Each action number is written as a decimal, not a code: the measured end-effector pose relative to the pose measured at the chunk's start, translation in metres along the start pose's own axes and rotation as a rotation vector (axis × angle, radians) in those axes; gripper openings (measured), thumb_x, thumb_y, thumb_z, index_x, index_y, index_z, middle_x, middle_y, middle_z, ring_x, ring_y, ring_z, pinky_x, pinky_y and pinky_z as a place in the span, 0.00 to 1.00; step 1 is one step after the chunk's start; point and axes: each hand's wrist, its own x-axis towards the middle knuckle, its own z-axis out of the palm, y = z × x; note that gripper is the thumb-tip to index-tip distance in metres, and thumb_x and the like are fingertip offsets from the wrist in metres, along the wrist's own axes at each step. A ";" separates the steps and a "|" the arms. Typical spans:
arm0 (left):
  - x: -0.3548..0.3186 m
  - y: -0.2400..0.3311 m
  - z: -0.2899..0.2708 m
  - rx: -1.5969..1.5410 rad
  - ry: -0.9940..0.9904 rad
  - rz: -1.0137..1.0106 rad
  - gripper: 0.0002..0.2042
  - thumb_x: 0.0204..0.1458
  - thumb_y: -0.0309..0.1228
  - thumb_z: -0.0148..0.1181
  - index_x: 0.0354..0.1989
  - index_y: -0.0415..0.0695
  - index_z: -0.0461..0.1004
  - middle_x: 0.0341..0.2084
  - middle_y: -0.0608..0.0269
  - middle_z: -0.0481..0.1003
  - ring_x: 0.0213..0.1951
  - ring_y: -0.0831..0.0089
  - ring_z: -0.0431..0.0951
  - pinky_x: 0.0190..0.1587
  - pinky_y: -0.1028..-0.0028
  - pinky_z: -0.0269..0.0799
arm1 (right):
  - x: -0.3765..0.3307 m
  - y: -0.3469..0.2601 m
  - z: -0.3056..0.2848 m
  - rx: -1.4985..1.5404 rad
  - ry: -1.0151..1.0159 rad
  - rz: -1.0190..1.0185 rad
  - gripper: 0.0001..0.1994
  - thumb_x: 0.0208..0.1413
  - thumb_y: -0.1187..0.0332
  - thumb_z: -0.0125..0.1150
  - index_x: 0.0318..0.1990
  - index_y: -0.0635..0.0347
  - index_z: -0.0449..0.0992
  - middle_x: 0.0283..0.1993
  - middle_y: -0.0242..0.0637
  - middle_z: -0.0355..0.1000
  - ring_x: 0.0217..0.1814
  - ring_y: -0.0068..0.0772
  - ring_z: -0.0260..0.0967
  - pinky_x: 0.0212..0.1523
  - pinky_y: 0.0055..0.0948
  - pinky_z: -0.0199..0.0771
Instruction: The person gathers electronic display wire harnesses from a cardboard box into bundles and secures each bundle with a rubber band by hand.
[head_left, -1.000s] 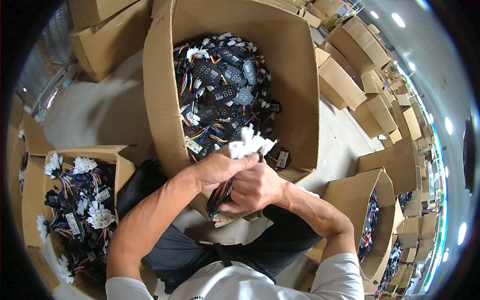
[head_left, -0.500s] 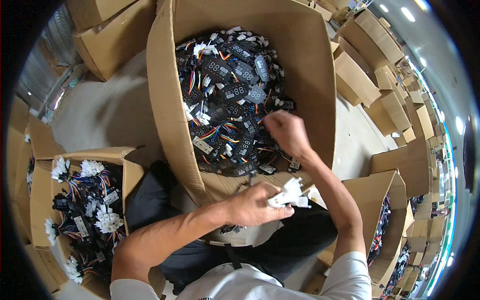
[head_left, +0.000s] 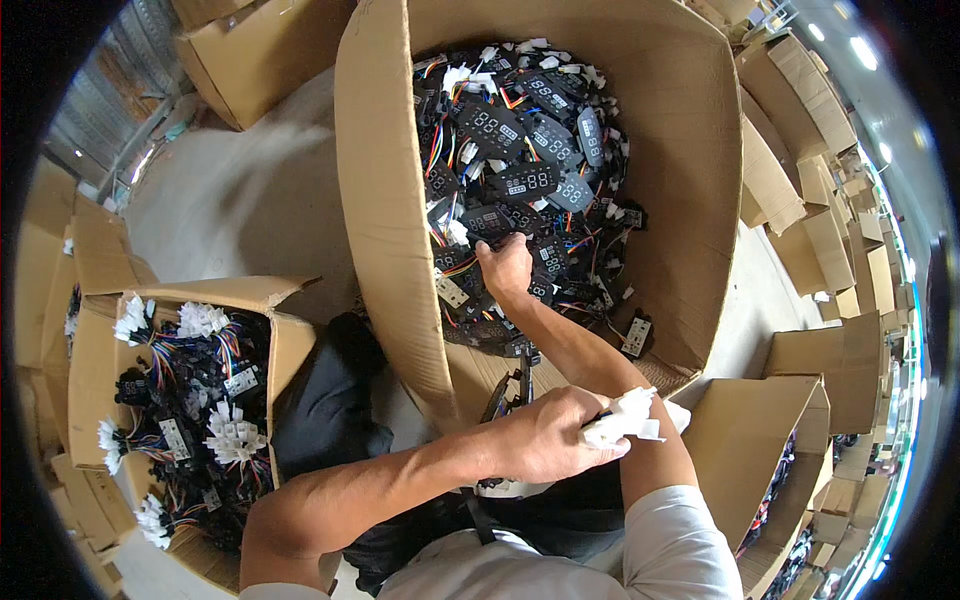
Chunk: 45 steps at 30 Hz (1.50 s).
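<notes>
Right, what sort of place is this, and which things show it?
Probably a warehouse or factory sorting area: a large carton holding many black display modules, cardboard boxes crowded along the right, and bright ceiling lights.

Warehouse-like workshop, rows of cardboard boxes [head_left: 800,92], a large open carton [head_left: 385,200] heaped with wired display modules [head_left: 527,182], bare grey floor [head_left: 215,215], corrugated metal wall [head_left: 108,85], bright ceiling lights [head_left: 863,52]

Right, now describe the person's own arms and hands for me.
The left hand and right hand are both ungloved. The forearms are bare, with no watch or band visible on either wrist. The upper arms go into short, loose, plain-looking white sleeves; only the edge of the left one shows.
</notes>
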 end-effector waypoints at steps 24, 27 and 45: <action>-0.002 0.016 -0.026 -0.085 0.899 0.247 0.11 0.58 0.30 0.65 0.46 0.38 0.80 0.27 0.69 0.79 0.29 0.86 0.73 0.30 0.77 0.70 | -0.114 -0.063 -0.238 0.031 0.225 -0.690 0.15 0.54 0.68 0.70 0.24 0.65 0.70 0.16 0.39 0.67 0.18 0.20 0.60 0.20 0.30 0.65; -0.001 0.019 -0.026 0.040 0.798 0.225 0.14 0.53 0.27 0.70 0.47 0.38 0.79 0.32 0.67 0.80 0.36 0.82 0.77 0.39 0.76 0.74 | -0.133 -0.074 -0.245 -0.180 0.148 -0.917 0.10 0.50 0.70 0.70 0.25 0.62 0.72 0.20 0.44 0.71 0.18 0.39 0.68 0.21 0.35 0.69; -0.011 -0.006 0.062 -0.065 -0.403 0.436 0.09 0.50 0.26 0.63 0.38 0.36 0.76 0.26 0.50 0.78 0.31 0.65 0.82 0.35 0.66 0.72 | -0.050 0.029 -0.185 -0.211 -0.334 -0.574 0.08 0.55 0.68 0.60 0.37 0.62 0.80 0.32 0.47 0.77 0.32 0.44 0.77 0.37 0.39 0.76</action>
